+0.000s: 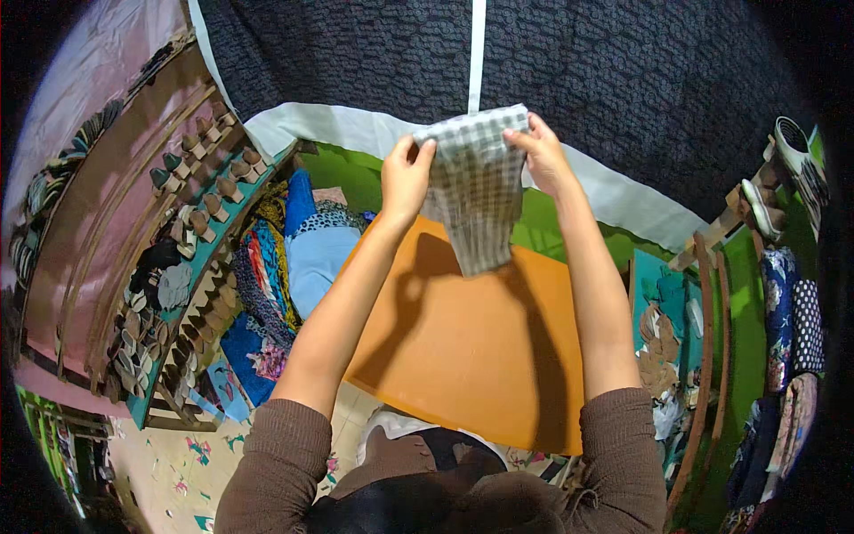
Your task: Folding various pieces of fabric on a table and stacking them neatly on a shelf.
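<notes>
A green-grey and white checked cloth garment [476,191], folded lengthwise and narrowing downward, hangs between my hands above the far part of the orange tabletop [463,356]. My left hand [408,178] pinches its upper left corner between thumb and fingers. At the upper right corner, my right hand [543,153] grips the edge with the thumb on the near face. The lower end of the cloth hangs free, close over the table's far edge. Shadows of my arms and the cloth fall across the tabletop. Which kind of garment it is, I cannot tell.
Racks of shoes [209,214] stand on the left, beside a pile of colourful clothes [267,276]. A dark patterned curtain [578,89] with a white border hangs at the back. To the right are another shoe rack [658,356] and folded or hanging clothes [778,311].
</notes>
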Motion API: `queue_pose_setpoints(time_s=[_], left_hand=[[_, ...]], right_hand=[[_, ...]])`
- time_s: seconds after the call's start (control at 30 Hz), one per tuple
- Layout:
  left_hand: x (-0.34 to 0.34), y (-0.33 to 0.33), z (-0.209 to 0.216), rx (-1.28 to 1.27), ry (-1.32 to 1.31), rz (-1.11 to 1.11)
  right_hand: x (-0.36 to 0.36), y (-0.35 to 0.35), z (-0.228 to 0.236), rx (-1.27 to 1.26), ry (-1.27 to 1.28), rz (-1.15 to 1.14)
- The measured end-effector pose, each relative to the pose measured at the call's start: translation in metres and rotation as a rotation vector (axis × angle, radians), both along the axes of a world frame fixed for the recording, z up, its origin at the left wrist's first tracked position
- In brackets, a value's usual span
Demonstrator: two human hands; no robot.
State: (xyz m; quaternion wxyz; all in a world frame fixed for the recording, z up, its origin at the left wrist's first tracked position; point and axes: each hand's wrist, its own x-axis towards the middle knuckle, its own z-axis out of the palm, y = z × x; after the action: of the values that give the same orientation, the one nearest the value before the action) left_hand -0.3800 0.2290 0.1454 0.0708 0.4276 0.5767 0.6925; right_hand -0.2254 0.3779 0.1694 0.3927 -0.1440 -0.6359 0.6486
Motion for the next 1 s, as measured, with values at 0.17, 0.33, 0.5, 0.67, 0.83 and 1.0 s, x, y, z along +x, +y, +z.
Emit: queue_pose_setpoints(time_s=[0.17,0.33,0.5,0.67,0.83,1.0], left_hand=[[0.001,-0.045,-0.005,0.064,0.175,-0.029],[0.047,-0.134,-0.137,-0.36,-0.004,-0.121],[0.084,-0.219,-0.244,-0.721,0.278,-0.547],[0.086,-0.276,-0.257,-0.846,-0.016,-0.488],[0.056,-0.253,-0.228,-1.034,0.347,-0.55],[0.023,-0.173,-0.234,-0.886,0.195,-0.216]], right_hand=[[0.024,-0.053,0.002,-0.005,0.072,0.063],[0.091,-0.111,-0.121,-0.277,-0.305,0.148],[0.17,-0.209,-0.298,-0.297,-0.812,0.131],[0.167,-0.278,-0.275,-0.312,-0.853,0.108],[0.166,-0.216,-0.265,-0.401,-1.054,0.264],[0.121,-0.144,-0.255,-0.346,-0.784,-0.103]])
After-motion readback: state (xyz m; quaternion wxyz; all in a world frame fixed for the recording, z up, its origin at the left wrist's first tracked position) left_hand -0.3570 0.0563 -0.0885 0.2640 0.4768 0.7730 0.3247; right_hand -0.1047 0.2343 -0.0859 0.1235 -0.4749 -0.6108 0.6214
